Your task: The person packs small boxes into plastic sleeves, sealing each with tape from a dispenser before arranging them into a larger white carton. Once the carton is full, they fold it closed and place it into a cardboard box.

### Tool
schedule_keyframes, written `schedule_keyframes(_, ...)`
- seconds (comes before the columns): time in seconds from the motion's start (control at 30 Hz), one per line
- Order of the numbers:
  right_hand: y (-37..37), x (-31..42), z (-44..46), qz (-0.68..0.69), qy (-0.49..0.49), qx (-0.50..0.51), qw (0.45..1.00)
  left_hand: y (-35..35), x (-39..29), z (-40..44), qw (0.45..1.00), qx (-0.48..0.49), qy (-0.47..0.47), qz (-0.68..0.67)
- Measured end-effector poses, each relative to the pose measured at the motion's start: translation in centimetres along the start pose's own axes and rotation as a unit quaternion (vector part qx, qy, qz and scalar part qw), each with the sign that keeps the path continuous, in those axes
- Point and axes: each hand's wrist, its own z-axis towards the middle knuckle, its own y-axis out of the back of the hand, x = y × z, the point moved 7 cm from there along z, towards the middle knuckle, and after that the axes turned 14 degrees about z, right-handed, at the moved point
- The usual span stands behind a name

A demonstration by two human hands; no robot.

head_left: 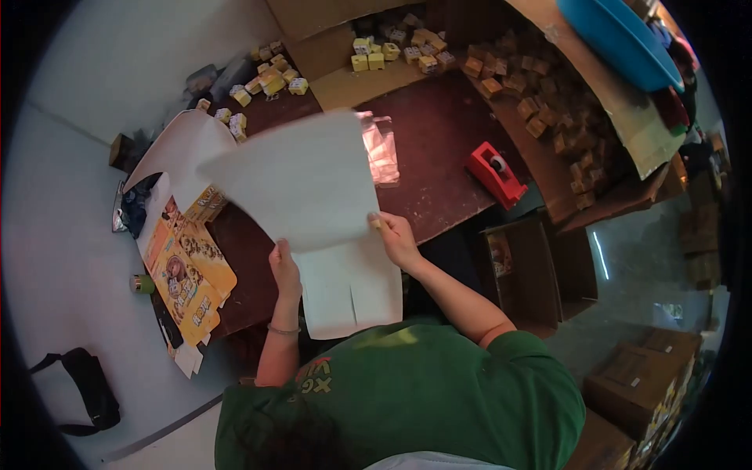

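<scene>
Both of my hands hold a white cardboard sheet [305, 176], which looks like an unfolded carton with its plain side toward me. It bends along a crease, with the large panel tilted up over the table and the smaller slit panel against my body. My left hand [285, 272] is closed on its left edge near the crease. My right hand [397, 240] grips the right edge at about the same height, thumb on top. Left of the sheet lie flat printed yellow cartons [184, 274], partly over the table edge. The sheet hides part of the table behind it.
A red tape dispenser [497, 174] stands on the dark red table [446, 133]. Pinkish shiny packets [381, 149] lie behind the sheet. Small yellow boxes [274, 81] are at the back. An open carton of small boxes [548, 117] stands right, with a blue basin [623, 39] above.
</scene>
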Motion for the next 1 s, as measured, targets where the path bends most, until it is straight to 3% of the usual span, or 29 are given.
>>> schedule_keyframes(0.07,0.2,-0.7,0.9,0.022,-0.041,0.001,0.999,-0.9,-2.1,-0.6,0.998,-0.070,-0.003,-0.003)
schedule_keyframes(0.1,-1.2,0.6,0.7,0.089,-0.107,-0.020,0.990,-0.7,-2.1,-0.3,0.998,-0.064,0.005,-0.015)
schedule_keyframes(0.2,-1.6,-1.0,2.4,0.083,-0.137,0.032,0.987,0.7,-2.1,0.5,0.996,-0.070,0.023,-0.051)
schedule_keyframes(0.3,-2.2,2.8,5.2,-0.023,0.097,0.055,0.993,3.3,-3.2,2.4,0.991,-0.093,0.033,-0.094)
schedule_keyframes(0.33,-2.2,5.3,5.7,-0.161,0.065,0.016,0.985,4.4,-3.3,3.2,0.990,-0.108,0.049,-0.078)
schedule_keyframes(0.4,-2.8,4.8,9.0,-0.408,0.237,0.023,0.881,5.3,-3.0,4.9,0.989,-0.124,0.053,-0.056)
schedule_keyframes(0.53,-4.0,-0.7,15.9,-0.689,0.228,0.080,0.684,4.7,-2.4,8.9,0.992,-0.121,0.025,-0.039)
schedule_keyframes(0.57,-2.8,-2.0,17.0,-0.685,0.188,0.075,0.700,4.2,-2.3,10.1,0.992,-0.118,0.023,-0.041)
schedule_keyframes(0.8,0.7,-1.4,9.9,-0.659,0.198,0.107,0.718,2.9,-1.6,15.3,0.994,-0.101,0.018,-0.041)
schedule_keyframes(0.9,2.8,0.7,9.7,-0.553,0.206,0.039,0.807,2.5,-1.3,16.2,0.995,-0.093,0.022,-0.015)
schedule_keyframes(0.93,3.6,2.9,9.9,-0.589,0.241,-0.051,0.770,2.8,-1.2,16.3,0.994,-0.106,0.017,0.000)
schedule_keyframes(1.0,6.3,4.3,10.7,-0.636,0.070,-0.160,0.751,3.5,-1.6,15.2,0.993,-0.114,0.003,0.005)
